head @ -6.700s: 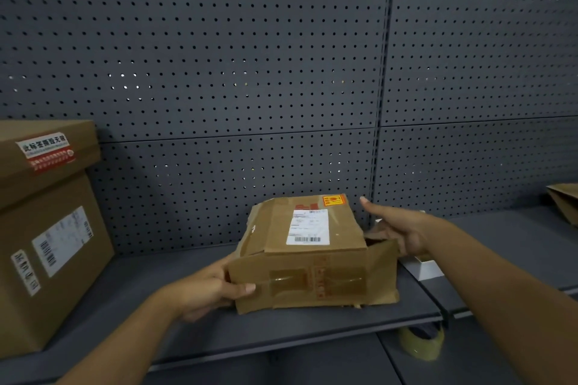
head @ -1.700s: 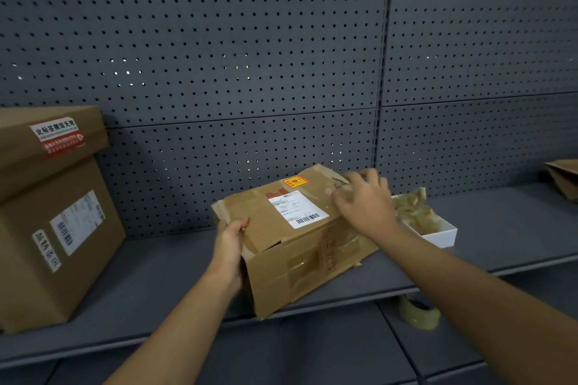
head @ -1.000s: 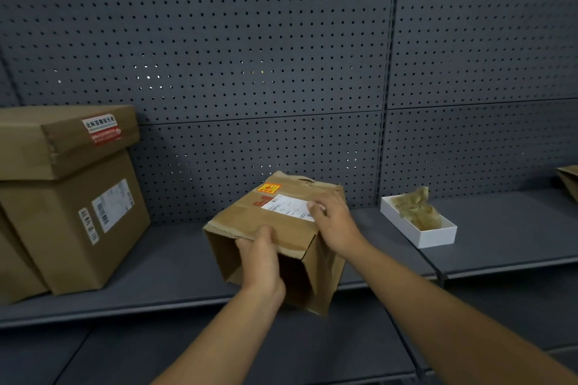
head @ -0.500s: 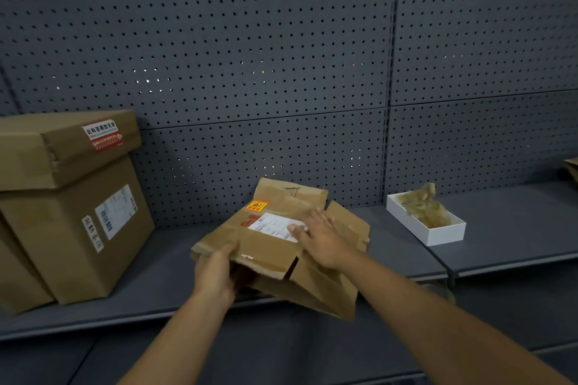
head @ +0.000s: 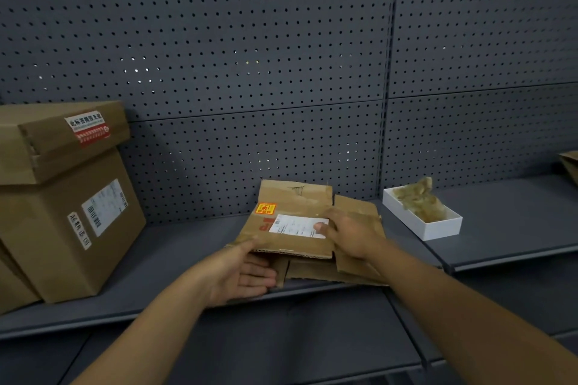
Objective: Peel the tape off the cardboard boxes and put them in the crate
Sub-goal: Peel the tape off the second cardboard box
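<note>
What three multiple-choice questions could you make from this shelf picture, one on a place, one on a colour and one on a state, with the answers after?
1. Where is the white tray of crumpled tape?
A. On the large box
B. On the shelf, right of the flattened box
C. In the left hand

2. What colour is the small square sticker beside the shipping label?
A. Green
B. Blue
C. Orange-yellow

3. What state is the cardboard box under the hands?
A. Collapsed nearly flat
B. Standing upright, sealed
C. Hanging on the pegboard

Answers: 1 B, the tray stands on the grey shelf to the right. 2 C, the sticker is orange-yellow. 3 A, the right hand presses on top, the left hand is at its near edge, and its panels lie low.
</note>
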{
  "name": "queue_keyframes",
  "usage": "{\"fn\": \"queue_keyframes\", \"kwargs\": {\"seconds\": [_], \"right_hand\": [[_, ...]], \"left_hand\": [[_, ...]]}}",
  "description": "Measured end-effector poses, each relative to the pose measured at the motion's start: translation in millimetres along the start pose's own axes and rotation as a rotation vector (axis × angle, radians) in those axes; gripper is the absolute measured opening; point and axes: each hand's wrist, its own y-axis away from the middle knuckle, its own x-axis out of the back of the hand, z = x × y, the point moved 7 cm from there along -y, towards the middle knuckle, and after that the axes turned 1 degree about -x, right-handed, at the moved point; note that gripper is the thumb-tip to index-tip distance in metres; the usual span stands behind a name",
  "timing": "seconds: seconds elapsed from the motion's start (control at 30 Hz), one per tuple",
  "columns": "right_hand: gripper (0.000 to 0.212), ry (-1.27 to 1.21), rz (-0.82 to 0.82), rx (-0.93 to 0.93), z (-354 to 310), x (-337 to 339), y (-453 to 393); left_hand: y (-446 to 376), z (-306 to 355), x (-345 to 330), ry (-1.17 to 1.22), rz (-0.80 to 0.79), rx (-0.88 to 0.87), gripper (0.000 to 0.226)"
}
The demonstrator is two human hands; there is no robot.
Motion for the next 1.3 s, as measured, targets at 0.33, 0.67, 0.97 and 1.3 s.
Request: {"fn": "queue_keyframes", "kwargs": {"seconds": [0.33, 0.67, 0.97, 1.3], "right_hand": [[0.083, 0.051, -0.054, 0.0, 16.6, -22.6, 5.3], [0.039, 0.122, -0.144, 0.073, 20.6, -13.8, 11.4], [0.054, 0.292, 0.004, 0.077, 22.1, -10.6, 21.1], [0.081, 0.4, -0.282, -0.072, 29.1, -21.4, 7.2]], "left_hand": [[-10.5, 17.2, 53.5, -0.836, 0.461, -0.179, 0.059], [-75.8, 53.1, -41.2, -1.495, 0.178, -0.486, 0.062], [-116.7, 29.0, -40.8, -1.448, 0.158, -0.491, 0.083], [-118.7, 29.7, -44.9, -1.468, 0.155, -0.413, 0.098]]}}
